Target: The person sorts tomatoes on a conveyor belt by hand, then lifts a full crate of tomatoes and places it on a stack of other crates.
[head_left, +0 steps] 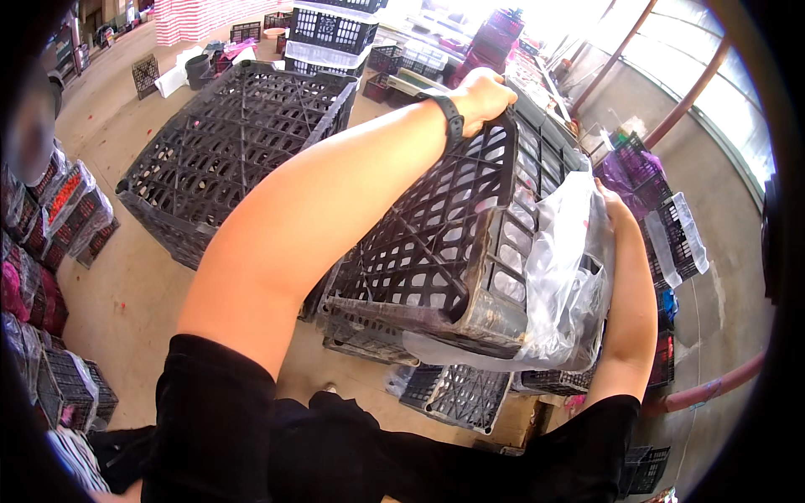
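A black plastic crate (411, 243) is tipped on its side in front of me, its slatted bottom facing left and up. My left hand (485, 96), with a dark watch on the wrist, is closed around the crate's far upper edge. On the right, my right hand (616, 208) is closed on the crate's rim side, its fingers partly hidden. Between that hand and the crate hangs a crumpled clear plastic liner (558, 268), spilling over the rim. The crate's inside is turned away from view.
Another black crate (243, 134) lies bottom-up to the left. Lined crates stand stacked (331, 33) at the back. More crates (75, 210) line the left side. Below me sits a grey-black crate (461, 394). Purple-wrapped crates (633, 172) stand along the right wall (713, 285).
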### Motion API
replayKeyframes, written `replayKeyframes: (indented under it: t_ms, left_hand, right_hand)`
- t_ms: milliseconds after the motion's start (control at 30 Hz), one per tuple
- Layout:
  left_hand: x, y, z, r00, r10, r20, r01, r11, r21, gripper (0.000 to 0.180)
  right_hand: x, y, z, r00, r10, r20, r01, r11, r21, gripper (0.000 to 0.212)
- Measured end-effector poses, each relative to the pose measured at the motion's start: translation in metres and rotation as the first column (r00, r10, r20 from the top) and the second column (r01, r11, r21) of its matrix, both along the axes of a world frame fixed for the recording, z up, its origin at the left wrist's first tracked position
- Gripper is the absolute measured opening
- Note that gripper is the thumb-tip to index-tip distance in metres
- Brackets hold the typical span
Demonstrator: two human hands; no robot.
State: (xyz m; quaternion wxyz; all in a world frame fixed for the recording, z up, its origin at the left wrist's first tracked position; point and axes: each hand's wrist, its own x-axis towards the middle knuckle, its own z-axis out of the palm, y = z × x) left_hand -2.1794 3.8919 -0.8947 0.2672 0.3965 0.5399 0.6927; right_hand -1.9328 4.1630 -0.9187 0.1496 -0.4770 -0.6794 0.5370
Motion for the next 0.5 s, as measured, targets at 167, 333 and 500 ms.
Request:
replayKeyframes:
  t_ms: [167, 333, 500]
  left_hand:
    - [0.000, 0.024, -0.018, 0.999, 0.039, -0.027, -0.042, 0.993, -0.112, 0.022]
    - [-0.042, 0.034, -0.059, 0.988, 0.143, 0.052, -0.141, 0.989, -0.047, 0.017]
    - [-0.078, -0.015, -0.083, 0.961, 0.211, 0.177, -0.187, 0.972, -0.144, 0.021]
  right_hand:
    - [0.014, 0.013, -0.005, 0.995, -0.048, 0.091, 0.044, 0.998, 0.052, 0.048]
    - [-0.022, 0.040, -0.021, 0.987, 0.044, 0.154, -0.081, 0.968, 0.239, 0.058]
    - [-0.089, -0.014, -0.033, 0.990, 0.107, 0.088, -0.111, 0.993, 0.035, 0.058]
